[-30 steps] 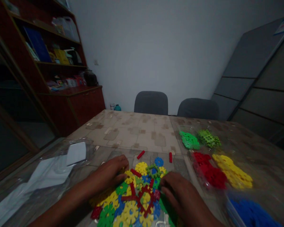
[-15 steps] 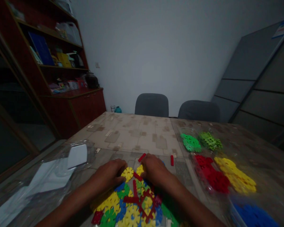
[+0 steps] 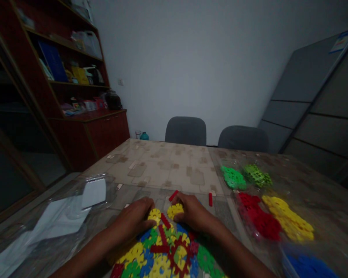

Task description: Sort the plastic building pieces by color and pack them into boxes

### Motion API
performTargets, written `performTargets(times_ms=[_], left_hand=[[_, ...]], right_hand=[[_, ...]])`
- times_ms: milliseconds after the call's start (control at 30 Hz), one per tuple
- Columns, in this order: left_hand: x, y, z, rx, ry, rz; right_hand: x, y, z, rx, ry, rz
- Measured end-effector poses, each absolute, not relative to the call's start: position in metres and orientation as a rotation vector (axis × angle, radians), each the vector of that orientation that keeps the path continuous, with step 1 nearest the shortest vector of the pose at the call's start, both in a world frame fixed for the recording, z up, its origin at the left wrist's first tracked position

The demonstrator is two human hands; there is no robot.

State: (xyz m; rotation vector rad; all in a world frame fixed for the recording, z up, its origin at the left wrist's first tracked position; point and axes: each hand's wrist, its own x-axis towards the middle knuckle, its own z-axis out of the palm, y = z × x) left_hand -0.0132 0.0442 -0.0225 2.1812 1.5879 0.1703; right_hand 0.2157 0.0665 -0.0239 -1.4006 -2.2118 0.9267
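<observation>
With a clock face laid over the table (image 3: 165, 164), its centre on the heaped pieces (image 3: 161, 266) and twelve away from us, our left hand (image 3: 138, 213) sits towards eleven and our right hand (image 3: 195, 212) towards one. The left yellow disc (image 3: 154, 216) lies at our left fingertips, its rim pinched between thumb and forefinger; the right yellow disc (image 3: 175, 211) is pinched likewise in our right. Our remaining fingers curl inwards, partly hidden. We count two held discs and one short red bar (image 3: 166, 221) between them, two loose bars beyond, and one toothed red frame (image 3: 179, 255) on the heap; the heap itself overlaps too much to count. Both discs are round, with no long axis, and turn their faces up towards us. The short red bar slants from eleven to five. Of the loose pair, the slanted bar (image 3: 173, 195) at twelve runs roughly from seven to one, and the straight bar (image 3: 210, 199) near one runs from twelve to six. Towards two and three lie five sorted lots: bright green (image 3: 233, 178), lime green (image 3: 258, 175), red (image 3: 261, 218), yellow (image 3: 288, 220) and, nearest us, blue (image 3: 309, 266).
</observation>
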Motion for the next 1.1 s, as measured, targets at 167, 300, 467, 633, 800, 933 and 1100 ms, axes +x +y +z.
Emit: performTargets(times_ms=[167,300,467,633,800,933,1100], left_hand=[[-0.015,0.049,-0.026,2.169,1.474,0.305],[-0.011,0.050,-0.021,2.145,1.435,0.469],[0.008,0.036,-0.019,1.986,1.337,0.569],[0.024,0.017,-0.024,1.658,1.052,0.627],[0.024,0.013,-0.022,1.731,1.072,0.587],[0.027,0.011,-0.021,1.723,1.097,0.595],[0.035,0.006,-0.023,1.607,0.966,0.604]], right_hand=[[0.232,0.045,-0.014,-1.314,-2.056,0.918],[0.248,0.018,-0.011,-1.293,-1.938,0.951],[0.253,-0.006,-0.021,-1.241,-1.800,1.062],[0.242,-0.016,-0.031,-1.291,-1.799,1.047],[0.237,-0.019,-0.032,-1.238,-1.753,1.095],[0.237,-0.019,-0.034,-1.160,-1.791,1.074],[0.234,-0.020,-0.039,-1.174,-1.832,1.011]])
